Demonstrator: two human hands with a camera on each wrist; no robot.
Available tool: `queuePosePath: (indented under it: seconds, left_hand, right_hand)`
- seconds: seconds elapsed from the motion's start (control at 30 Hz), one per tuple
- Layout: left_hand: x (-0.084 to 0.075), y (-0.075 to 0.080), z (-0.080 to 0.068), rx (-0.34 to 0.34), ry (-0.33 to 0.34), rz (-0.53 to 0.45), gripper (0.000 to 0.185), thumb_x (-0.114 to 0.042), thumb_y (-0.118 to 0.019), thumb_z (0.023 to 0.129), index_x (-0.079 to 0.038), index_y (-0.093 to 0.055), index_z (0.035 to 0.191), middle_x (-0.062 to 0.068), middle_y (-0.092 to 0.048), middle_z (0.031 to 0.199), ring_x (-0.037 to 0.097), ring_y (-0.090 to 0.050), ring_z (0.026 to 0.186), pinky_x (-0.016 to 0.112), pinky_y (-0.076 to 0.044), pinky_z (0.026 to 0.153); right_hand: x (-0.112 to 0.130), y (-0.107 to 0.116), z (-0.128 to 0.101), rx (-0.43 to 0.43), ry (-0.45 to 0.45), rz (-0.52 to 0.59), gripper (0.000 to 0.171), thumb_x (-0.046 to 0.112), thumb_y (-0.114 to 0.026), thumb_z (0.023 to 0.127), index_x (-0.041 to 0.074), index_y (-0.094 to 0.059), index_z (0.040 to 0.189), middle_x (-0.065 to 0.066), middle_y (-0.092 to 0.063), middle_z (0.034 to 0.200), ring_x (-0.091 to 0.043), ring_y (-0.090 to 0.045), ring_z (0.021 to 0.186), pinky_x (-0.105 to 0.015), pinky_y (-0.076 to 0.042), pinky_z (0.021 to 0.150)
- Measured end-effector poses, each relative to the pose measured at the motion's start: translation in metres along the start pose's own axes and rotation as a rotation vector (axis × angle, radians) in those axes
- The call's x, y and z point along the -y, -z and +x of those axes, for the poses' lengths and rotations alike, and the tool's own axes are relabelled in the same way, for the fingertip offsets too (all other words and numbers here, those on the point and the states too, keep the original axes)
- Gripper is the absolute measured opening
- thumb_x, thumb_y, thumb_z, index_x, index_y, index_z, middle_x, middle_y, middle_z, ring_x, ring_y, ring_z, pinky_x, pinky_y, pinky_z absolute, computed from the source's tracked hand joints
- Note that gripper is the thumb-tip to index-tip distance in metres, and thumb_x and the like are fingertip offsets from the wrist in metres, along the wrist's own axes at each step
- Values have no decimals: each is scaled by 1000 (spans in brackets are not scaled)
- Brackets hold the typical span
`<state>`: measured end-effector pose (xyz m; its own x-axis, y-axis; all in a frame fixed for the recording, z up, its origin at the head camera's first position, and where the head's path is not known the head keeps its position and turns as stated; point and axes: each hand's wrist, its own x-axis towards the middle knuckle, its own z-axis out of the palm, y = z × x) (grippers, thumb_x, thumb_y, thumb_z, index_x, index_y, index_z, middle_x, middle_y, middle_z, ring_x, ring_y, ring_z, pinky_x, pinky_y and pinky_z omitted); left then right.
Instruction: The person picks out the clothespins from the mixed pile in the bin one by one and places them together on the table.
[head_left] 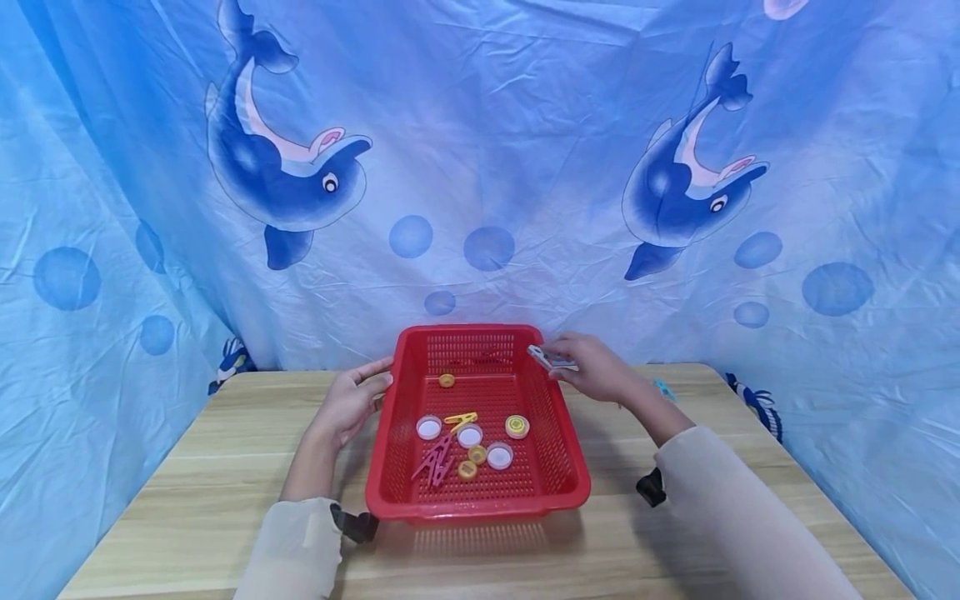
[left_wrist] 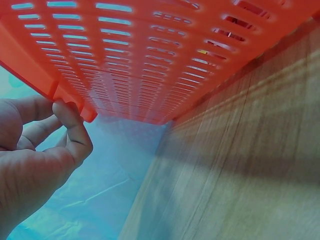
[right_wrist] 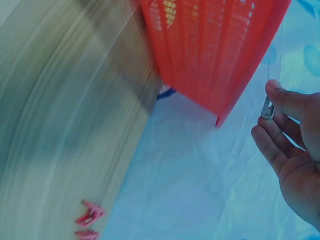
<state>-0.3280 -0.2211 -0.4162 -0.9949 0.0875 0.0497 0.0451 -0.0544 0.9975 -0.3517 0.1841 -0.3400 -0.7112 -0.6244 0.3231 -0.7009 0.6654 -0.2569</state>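
Observation:
A red plastic basket stands on the table. My left hand holds its left rim; in the left wrist view the thumb and fingers pinch the lip. My right hand pinches a pale grey clothespin over the right rim, and the same clothespin shows end-on in the right wrist view. Inside the basket lie pink clothespins, a yellow clothespin, white round caps, small yellow caps and a yellow-patterned disc.
A light blue clothespin lies on the wooden table behind my right forearm. Pink clothespins rest near the table edge in the right wrist view. A blue dolphin-print curtain hangs behind and at both sides.

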Motion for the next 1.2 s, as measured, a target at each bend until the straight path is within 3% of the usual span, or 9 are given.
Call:
queuePosePath:
  seconds: [0.33, 0.5, 0.67, 0.87, 1.0, 1.2]
  left_hand:
    - [0, 0, -1, 5, -5, 15, 52, -9, -55, 106, 1, -41, 154, 24, -50, 150, 20, -65, 115, 29, -58, 87]
    - [0, 0, 0, 7, -12, 8, 52, -9, -55, 105, 1, -40, 154, 25, -49, 150, 20, -65, 114, 29, -58, 87]
    - [-1, -2, -1, 4, -9, 10, 52, -8, -54, 106, 1, -40, 155, 24, -49, 150, 21, -65, 116, 29, -58, 87]
    - [-1, -3, -2, 5, -7, 9, 51, -8, -53, 106, 1, -40, 155, 24, -48, 151, 21, -64, 117, 28, -58, 88]
    - [-1, -3, -2, 8, -5, 5, 51, -8, -53, 106, 1, -41, 154, 25, -48, 151, 19, -64, 115, 28, -57, 88]
    - [0, 0, -2, 1, 5, 9, 52, -10, -55, 106, -1, -42, 154, 23, -49, 151, 20, -64, 116, 28, -57, 88]
  right_hand:
    - [-37, 3, -28, -92, -61, -33, 40, 5, -79, 88, -5, -69, 125, -18, -69, 107, -30, -67, 92, -48, -58, 80]
    - [-52, -2, -37, -114, -100, -35, 36, 6, -80, 88, -7, -70, 120, -16, -69, 98, -26, -64, 84, -45, -57, 75]
    - [-64, -13, -45, -107, -184, -13, 37, 9, -80, 88, -7, -70, 120, -7, -64, 88, -20, -59, 79, -39, -52, 70]
    - [-77, -32, -53, -106, -271, -13, 39, 12, -79, 89, -7, -70, 122, -7, -64, 85, -18, -54, 73, -36, -48, 65]
    - [-82, -41, -57, -86, -333, -9, 39, 12, -77, 91, -8, -69, 124, -9, -67, 87, -20, -58, 75, -40, -51, 69]
    - [-86, -51, -58, -15, -448, 81, 30, 14, -76, 93, -2, -72, 118, -5, -69, 87, -17, -62, 75, -37, -55, 70]
